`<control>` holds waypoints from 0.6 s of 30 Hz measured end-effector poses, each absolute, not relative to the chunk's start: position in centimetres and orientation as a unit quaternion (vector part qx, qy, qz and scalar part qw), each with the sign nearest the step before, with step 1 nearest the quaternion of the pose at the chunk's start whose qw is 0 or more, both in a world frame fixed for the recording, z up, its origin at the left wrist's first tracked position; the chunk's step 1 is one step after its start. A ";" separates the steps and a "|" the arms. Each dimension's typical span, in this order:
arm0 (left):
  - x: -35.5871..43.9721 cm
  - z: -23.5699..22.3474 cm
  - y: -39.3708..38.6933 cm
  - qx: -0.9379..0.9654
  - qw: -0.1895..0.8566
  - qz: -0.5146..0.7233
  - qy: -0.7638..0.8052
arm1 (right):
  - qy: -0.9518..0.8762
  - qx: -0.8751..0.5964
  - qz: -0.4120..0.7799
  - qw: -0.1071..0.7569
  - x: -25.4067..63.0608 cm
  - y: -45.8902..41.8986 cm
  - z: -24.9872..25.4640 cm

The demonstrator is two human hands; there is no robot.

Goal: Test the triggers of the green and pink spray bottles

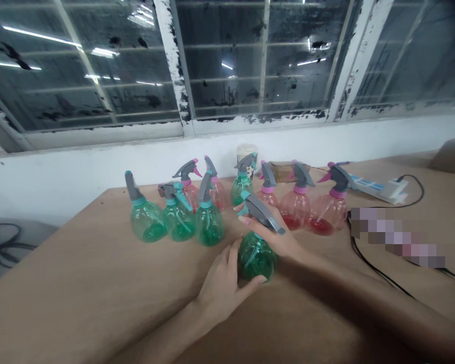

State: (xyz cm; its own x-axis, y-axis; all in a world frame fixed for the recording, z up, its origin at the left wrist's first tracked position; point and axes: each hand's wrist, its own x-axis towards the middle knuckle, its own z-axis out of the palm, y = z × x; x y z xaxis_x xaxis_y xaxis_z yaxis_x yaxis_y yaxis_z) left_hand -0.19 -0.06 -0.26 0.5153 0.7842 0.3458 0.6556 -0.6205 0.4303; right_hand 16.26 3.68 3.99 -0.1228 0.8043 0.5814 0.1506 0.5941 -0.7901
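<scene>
A green spray bottle (256, 260) with a grey and teal trigger head stands upright on the table in front of me. My left hand (223, 283) is curved around its lower left side, thumb along the front of the base. Gripping it at the neck and trigger head is my right hand (273, 230), with part of its fingers hidden behind the head. Beyond my hands, more green bottles (209, 225) stand to the left, and a single green bottle (241, 188) stands farther back. Pink bottles with grey and pink heads stand on the right (326, 215) and behind the green ones (189, 194).
The wooden table (98, 263) meets a white wall below barred windows. A pale cup (246, 150) and a brown block (284, 172) sit at the back. On the right are a white power strip (394, 191), black cables (381, 275) and a brown box (453, 154).
</scene>
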 end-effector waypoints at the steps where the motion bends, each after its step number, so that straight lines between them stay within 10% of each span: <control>1: -0.2 -0.3 0.0 0.862 0.123 0.261 0.416 | -0.690 -0.348 0.286 0.566 16.3 3.7 3.9; 18: -0.3 -0.7 0.1 0.865 0.130 0.260 0.408 | -0.724 -0.398 0.198 0.528 16.6 3.8 4.4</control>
State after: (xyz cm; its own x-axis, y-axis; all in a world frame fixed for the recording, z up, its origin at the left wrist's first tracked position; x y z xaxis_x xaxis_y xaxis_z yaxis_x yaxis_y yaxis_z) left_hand -0.26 0.12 -0.73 0.5307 0.7746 0.3442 0.6389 -0.6324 0.4381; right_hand 16.63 3.79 4.36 -0.1264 0.7854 0.6060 0.3673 0.6045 -0.7068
